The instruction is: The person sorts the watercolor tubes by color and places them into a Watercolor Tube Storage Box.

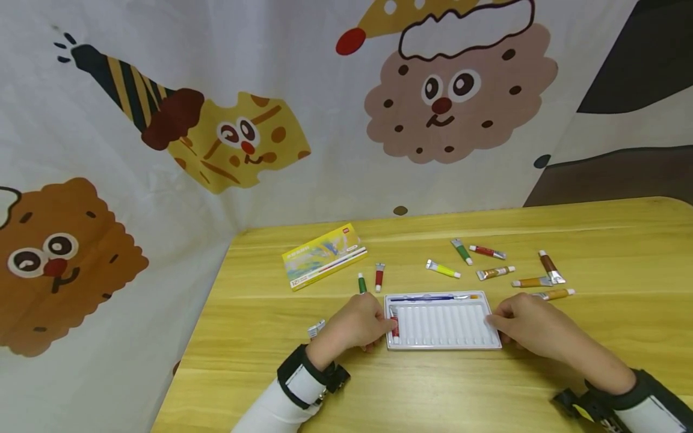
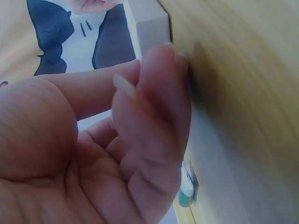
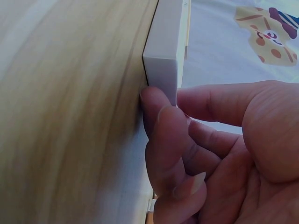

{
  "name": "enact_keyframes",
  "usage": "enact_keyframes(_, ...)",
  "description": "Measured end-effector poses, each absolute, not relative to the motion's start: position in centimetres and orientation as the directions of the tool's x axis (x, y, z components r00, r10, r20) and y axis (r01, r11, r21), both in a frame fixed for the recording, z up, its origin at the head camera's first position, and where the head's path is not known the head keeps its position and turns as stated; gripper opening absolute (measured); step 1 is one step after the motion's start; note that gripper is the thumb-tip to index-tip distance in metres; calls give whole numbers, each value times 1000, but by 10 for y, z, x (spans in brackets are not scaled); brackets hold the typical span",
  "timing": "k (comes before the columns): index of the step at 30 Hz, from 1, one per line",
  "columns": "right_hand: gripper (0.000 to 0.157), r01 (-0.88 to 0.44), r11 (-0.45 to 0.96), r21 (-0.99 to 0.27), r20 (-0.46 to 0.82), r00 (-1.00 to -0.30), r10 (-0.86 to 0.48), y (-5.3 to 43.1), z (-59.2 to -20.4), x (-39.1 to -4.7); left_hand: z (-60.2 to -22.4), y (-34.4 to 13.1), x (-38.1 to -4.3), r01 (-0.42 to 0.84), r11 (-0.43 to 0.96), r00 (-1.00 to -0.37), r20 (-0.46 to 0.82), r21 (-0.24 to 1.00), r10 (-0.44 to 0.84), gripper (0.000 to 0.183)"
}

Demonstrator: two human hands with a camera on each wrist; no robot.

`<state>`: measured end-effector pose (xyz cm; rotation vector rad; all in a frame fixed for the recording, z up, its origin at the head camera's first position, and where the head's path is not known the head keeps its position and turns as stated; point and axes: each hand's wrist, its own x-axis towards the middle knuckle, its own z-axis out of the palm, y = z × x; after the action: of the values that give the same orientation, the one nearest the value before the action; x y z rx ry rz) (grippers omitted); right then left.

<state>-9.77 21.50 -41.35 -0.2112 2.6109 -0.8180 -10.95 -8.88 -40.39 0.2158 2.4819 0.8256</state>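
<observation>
A white plastic paint tray with narrow slots lies on the table. At its left end my left hand grips the edge, thumb on top beside a red paint tube in the first slot. My right hand pinches the right end; in the right wrist view its thumb is on the top side and fingertips at the underside of the tray. Along the tray's far side lies a blue paintbrush. In the left wrist view the left fingers partly hide the tray's corner.
A yellow paint box lies behind the tray. Near it are a green tube and a dark red tube. Several more tubes, among them a yellow one and a brown one, lie behind and to the right. A patterned curtain hangs behind the table.
</observation>
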Motion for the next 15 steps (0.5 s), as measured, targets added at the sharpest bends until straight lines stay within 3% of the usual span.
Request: enact_keyframes(15, 24, -39, 813, -582, -315, -910, -269, 216, -417, -100, -406, -88, -114, -27, 790, -863, -413, 612, 291, 40)
